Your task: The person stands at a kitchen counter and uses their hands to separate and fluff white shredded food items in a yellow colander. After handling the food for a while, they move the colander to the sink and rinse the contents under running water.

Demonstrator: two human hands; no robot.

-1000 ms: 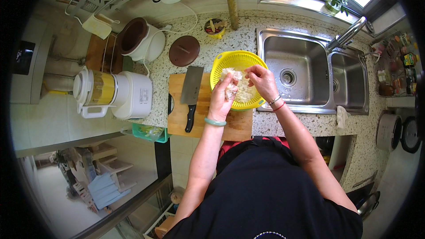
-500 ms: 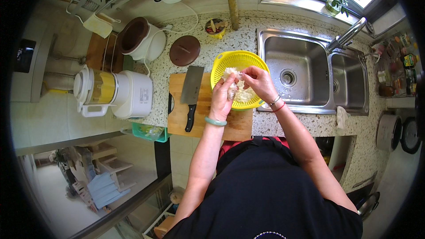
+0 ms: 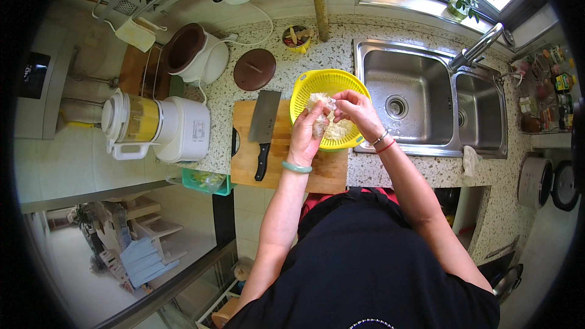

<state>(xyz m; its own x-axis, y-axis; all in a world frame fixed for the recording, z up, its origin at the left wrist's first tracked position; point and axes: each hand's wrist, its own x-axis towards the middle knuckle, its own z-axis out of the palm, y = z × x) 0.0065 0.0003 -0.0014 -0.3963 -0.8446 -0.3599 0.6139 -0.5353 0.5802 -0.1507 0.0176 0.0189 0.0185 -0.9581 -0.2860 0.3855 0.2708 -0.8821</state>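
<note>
Clump [image 3: 319,101], pale, held over the yellow basket [image 3: 298,92]. Left to right: the cleaver [image 3: 264,117] lies on the board [image 3: 244,167]; the left hand [image 3: 303,138], partly closed, grasps the clump, whose long axis seems to point away from the body; the right hand [image 3: 361,117], fingertips drawn together, meets its right edge. Pale pieces [image 3: 337,130] lie beneath. The left thumb hides the clump's middle; whether the right fingertips grip a shred cannot be told.

No text can be read; tiny print [image 3: 199,131] is borne by the blender [image 3: 166,131] and the knife [image 3: 264,119].
</note>
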